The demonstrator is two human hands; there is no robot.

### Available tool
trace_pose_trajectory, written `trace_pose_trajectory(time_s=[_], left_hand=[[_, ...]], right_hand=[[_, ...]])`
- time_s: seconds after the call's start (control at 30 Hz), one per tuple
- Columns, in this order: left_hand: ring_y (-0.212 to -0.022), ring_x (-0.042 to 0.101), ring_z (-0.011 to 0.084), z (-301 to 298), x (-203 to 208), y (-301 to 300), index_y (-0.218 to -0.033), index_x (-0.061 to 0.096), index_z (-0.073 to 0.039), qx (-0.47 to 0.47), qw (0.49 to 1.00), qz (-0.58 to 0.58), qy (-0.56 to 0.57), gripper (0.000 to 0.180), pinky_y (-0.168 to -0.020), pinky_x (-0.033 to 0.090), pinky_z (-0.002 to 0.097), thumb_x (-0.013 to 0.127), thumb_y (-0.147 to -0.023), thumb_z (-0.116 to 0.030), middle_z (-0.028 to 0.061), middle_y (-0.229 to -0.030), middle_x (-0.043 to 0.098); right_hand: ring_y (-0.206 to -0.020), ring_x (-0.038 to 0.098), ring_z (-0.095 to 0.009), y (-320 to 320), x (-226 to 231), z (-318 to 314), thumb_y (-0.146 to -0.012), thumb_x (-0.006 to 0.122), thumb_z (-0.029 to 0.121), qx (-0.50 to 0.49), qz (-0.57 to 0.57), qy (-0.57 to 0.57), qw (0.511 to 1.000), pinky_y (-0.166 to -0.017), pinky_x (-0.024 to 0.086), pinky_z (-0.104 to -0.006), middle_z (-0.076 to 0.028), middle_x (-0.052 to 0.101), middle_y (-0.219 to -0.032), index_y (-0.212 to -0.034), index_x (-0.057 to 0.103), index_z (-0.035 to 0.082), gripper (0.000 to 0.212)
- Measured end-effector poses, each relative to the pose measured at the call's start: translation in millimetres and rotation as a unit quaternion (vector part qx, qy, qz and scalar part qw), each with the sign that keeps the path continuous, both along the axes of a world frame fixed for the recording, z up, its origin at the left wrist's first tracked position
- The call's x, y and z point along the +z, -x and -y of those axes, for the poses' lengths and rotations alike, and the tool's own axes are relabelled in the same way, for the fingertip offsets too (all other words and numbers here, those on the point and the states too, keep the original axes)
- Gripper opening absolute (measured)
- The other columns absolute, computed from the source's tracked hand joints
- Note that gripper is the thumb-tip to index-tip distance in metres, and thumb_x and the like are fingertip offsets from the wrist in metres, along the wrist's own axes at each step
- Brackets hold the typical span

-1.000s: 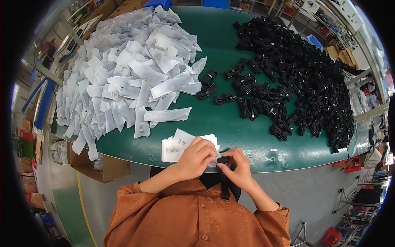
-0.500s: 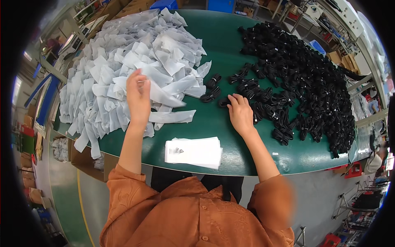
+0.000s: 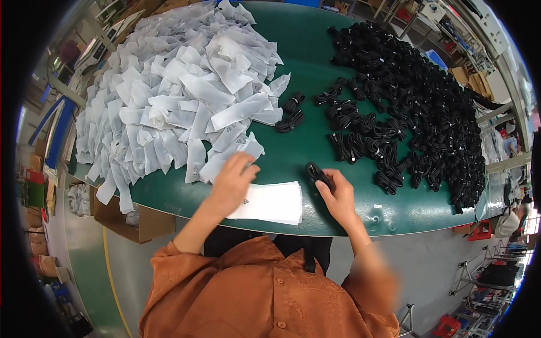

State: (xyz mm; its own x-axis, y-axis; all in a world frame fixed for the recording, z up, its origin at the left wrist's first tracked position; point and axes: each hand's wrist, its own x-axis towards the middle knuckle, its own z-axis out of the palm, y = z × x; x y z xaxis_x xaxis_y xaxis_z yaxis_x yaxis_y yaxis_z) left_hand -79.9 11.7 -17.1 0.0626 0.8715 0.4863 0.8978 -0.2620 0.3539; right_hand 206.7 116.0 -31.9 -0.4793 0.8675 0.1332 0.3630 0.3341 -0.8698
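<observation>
A coiled black cable (image 3: 315,173) is in my right hand (image 3: 337,194), pinched between thumb and fingers just above the green table (image 3: 315,73). My left hand (image 3: 232,181) hovers at the left edge of a stack of flat white bags (image 3: 276,201). Its fingers are curved and apart, with nothing visible in them. Just beyond this hand starts a large heap of filled whitish bags (image 3: 163,107). Two bundled black cables (image 3: 290,121) lie beside the heap. On the right spreads a big pile of bundled black cables (image 3: 417,124).
Below the table's left edge stands an open cardboard box (image 3: 138,222) with bags in it. Metal frame posts (image 3: 499,163) rise at the right side. Shelves and red bins (image 3: 448,325) stand on the floor at the far right.
My left hand has let go of a filled bag on the heap and come down toward the white stack. My right hand has lifted a cable from the pile and brought it nearer.
</observation>
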Motion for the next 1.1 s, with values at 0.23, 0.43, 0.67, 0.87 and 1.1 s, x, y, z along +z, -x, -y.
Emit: trace_pose_trajectory(time_s=[0.23, 0.43, 0.67, 0.87, 1.1], left_hand=[[-0.092, 0.063, 0.0327, 12.7, 13.7, -46.1, -0.101, 0.066, -0.003, -0.096, 0.986, 0.139, 0.001, 0.023, -0.078, 0.053, 0.0406, 0.073, -0.079, -0.001, 0.0123, -0.101, 0.061], [-0.084, 0.061, 0.0288, 19.9, -3.0, -100.1, -0.094, 0.064, -0.004, -0.118, 0.986, 0.094, 0.064, 0.019, -0.071, 0.05, 0.0401, 0.075, -0.079, -0.007, 0.0089, -0.092, 0.057], [-0.075, 0.061, 0.0261, 22.3, -7.6, -96.5, -0.091, 0.063, -0.004, -0.081, 0.961, 0.243, 0.105, 0.008, -0.065, 0.049, 0.0341, 0.069, -0.086, -0.001, 0.0085, -0.087, 0.06], [-0.071, 0.057, 0.0185, 21.9, -1.1, -94.1, -0.093, 0.061, -0.001, -0.061, 0.923, 0.342, 0.166, 0.008, -0.064, 0.047, 0.0297, 0.067, -0.089, 0.001, 0.0085, -0.087, 0.06], [-0.084, 0.058, 0.0268, 18.6, 8.7, -89.0, -0.092, 0.061, -0.004, -0.174, 0.944, 0.267, 0.083, 0.014, -0.074, 0.048, 0.0348, 0.069, -0.083, 0.003, 0.0077, -0.097, 0.061]], right_hand=[[-0.075, 0.057, -0.007, -21.2, 6.0, 40.4, -0.096, 0.064, 0.007, -0.012, -0.03, 0.138, 0.99, -0.066, 0.048, -0.0232, -0.002, 0.064, -0.091, -0.118, 0.061, -0.004, 0.025], [-0.075, 0.062, -0.018, -18.2, 17.7, 55.2, -0.082, 0.076, -0.001, -0.066, -0.022, -0.065, 0.995, -0.064, 0.05, -0.028, -0.01, 0.061, -0.101, -0.113, 0.063, 0.002, 0.034], [-0.07, 0.061, -0.021, -25.5, 10.3, 76.7, -0.075, 0.08, -0.006, -0.048, 0.007, -0.25, 0.967, -0.052, 0.048, -0.0296, -0.012, 0.059, -0.102, -0.112, 0.065, 0.004, 0.041], [-0.071, 0.063, -0.02, -29.6, 6.7, 87.2, -0.077, 0.076, -0.01, 0.007, 0.021, -0.308, 0.951, -0.053, 0.05, -0.0288, -0.011, 0.058, -0.102, -0.106, 0.071, 0.006, 0.034], [-0.079, 0.061, -0.011, -28.2, 9.4, 86.3, -0.079, 0.077, -0.007, 0.05, -0.051, 0.044, 0.996, -0.06, 0.05, -0.0225, -0.007, 0.059, -0.105, -0.114, 0.065, 0.003, 0.038]])
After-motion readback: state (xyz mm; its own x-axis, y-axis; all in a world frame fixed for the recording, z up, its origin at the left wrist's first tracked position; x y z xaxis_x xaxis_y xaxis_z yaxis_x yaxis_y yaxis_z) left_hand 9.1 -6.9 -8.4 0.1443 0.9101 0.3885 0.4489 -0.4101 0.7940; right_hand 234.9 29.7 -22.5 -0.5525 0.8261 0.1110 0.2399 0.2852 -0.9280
